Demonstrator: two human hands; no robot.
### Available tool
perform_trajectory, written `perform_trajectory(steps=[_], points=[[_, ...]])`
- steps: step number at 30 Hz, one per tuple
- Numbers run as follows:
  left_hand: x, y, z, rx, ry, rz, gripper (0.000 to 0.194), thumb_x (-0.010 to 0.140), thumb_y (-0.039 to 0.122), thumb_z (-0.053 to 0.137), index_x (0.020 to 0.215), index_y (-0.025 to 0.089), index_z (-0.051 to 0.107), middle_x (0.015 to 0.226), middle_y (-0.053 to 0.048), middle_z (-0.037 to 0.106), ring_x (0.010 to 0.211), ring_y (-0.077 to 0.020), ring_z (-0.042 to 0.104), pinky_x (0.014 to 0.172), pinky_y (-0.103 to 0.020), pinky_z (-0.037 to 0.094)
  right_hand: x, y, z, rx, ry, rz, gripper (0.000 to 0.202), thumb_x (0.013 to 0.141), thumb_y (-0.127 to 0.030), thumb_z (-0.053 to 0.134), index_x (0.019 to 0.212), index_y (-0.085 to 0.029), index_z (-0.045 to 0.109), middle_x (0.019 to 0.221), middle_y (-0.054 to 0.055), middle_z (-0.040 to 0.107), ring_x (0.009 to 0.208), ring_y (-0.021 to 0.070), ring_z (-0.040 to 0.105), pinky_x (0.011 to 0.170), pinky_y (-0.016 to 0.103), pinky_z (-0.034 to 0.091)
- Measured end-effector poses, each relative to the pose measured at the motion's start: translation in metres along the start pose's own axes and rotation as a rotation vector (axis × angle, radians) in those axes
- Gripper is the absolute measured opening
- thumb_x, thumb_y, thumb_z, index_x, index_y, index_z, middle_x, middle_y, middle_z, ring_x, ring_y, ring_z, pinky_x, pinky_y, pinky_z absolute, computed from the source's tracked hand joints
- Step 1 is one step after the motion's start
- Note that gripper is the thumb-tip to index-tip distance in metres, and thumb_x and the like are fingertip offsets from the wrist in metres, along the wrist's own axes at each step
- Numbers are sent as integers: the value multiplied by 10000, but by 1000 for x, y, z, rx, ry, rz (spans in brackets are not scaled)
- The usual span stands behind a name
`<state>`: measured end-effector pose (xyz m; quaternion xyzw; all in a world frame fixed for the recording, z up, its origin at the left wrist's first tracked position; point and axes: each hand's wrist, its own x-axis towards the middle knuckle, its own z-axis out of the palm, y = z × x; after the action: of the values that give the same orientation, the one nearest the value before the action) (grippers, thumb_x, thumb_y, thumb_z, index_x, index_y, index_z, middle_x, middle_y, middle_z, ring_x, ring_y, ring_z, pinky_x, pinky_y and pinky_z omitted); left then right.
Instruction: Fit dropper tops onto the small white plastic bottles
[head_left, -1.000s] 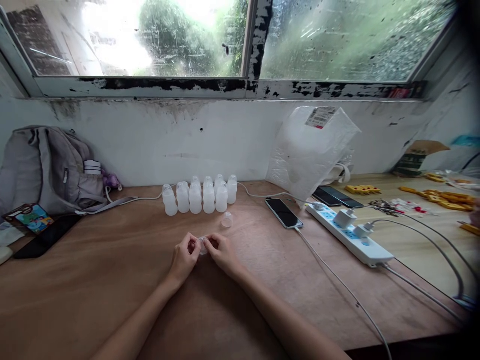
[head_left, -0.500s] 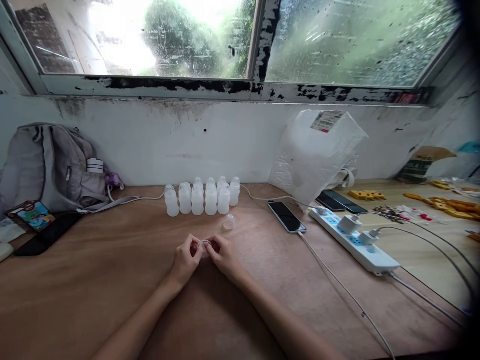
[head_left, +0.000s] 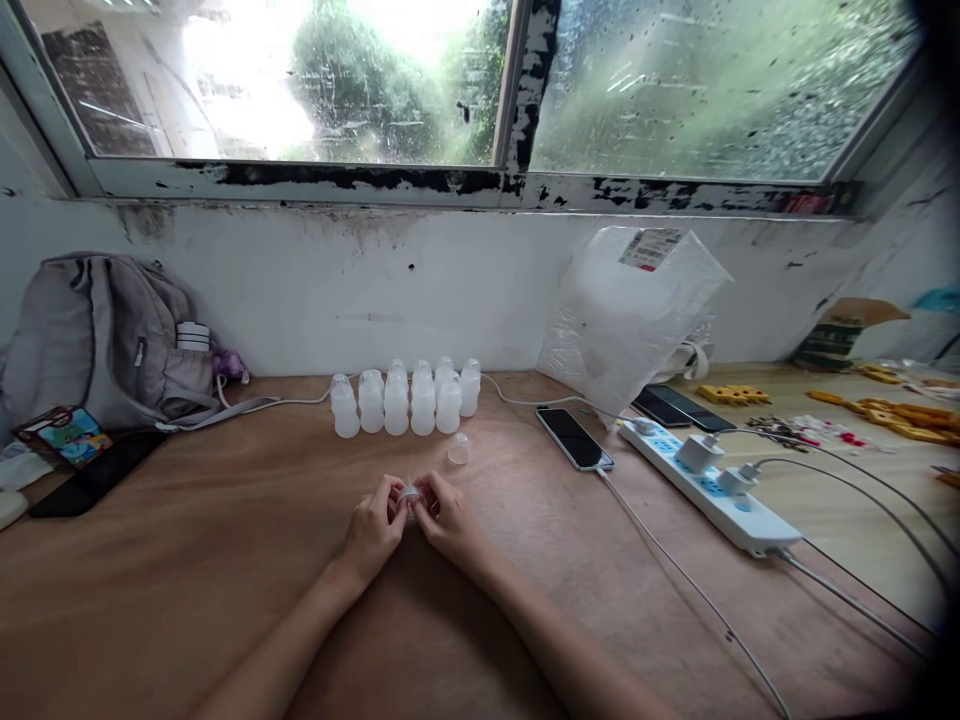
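Between my left hand [head_left: 377, 522] and my right hand [head_left: 445, 515] is a small translucent bottle top [head_left: 409, 492], pinched by the fingertips of both. Its curved whitish edge shows; my fingers cover the rest, and its exact shape is too small to tell. Just beyond my right hand, a clear dome-shaped cap [head_left: 459, 450] lies on the table. Farther back, several frosted white baby bottles [head_left: 396, 405] stand upright in a close group, some with clear caps on top.
Right of the bottles lies a phone [head_left: 574, 438] with a cable, beside a white power strip [head_left: 712, 490] holding plugs. A plastic bag [head_left: 630, 310] leans on the wall. A grey backpack [head_left: 105, 340] sits at the left; yellow plastic parts [head_left: 885, 410] lie far right.
My fingers have shifted slightly around the bottle top, which now shows tilted differently between them. The whole view has moved down a little; the bottles and cap stay put.
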<state>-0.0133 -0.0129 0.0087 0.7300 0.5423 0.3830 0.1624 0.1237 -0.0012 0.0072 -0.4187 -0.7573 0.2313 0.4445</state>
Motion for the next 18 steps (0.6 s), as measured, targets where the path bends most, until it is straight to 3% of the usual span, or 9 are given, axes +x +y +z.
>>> perform_trajectory(steps=[6, 9, 13, 18], points=[[1, -3, -1, -44, 12, -8, 84, 776, 287, 446, 827, 226, 474, 690, 4, 593, 577, -141, 566, 559, -231, 400, 0, 3, 3, 67, -6, 46, 69, 781, -207, 427, 767, -190, 493, 685, 16, 526, 619, 130, 488, 606, 259, 407], [4, -7, -4, -65, 62, -58, 95, 777, 300, 444, 819, 221, 474, 688, 3, 589, 581, -143, 568, 562, -235, 401, 3, -2, 0, 434, -85, 230, 189, 754, -298, 500, 919, -206, 486, 760, 16, 537, 623, 129, 527, 541, 248, 450], [8, -12, -9, -318, 28, -84, 153, 761, 328, 468, 851, 205, 478, 718, -3, 588, 551, -121, 558, 520, -217, 420, 7, -5, -9, 965, -142, 502, 406, 758, -383, 499, 1117, -243, 371, 777, 1, 531, 537, 110, 550, 433, 234, 462], [8, -8, -14, -530, -89, -67, 199, 741, 306, 471, 883, 180, 531, 733, -19, 602, 589, -122, 561, 556, -227, 457, 6, -4, -12, 963, -165, 498, 268, 692, -384, 605, 828, -173, 510, 631, -30, 526, 433, 62, 487, 385, 182, 416]])
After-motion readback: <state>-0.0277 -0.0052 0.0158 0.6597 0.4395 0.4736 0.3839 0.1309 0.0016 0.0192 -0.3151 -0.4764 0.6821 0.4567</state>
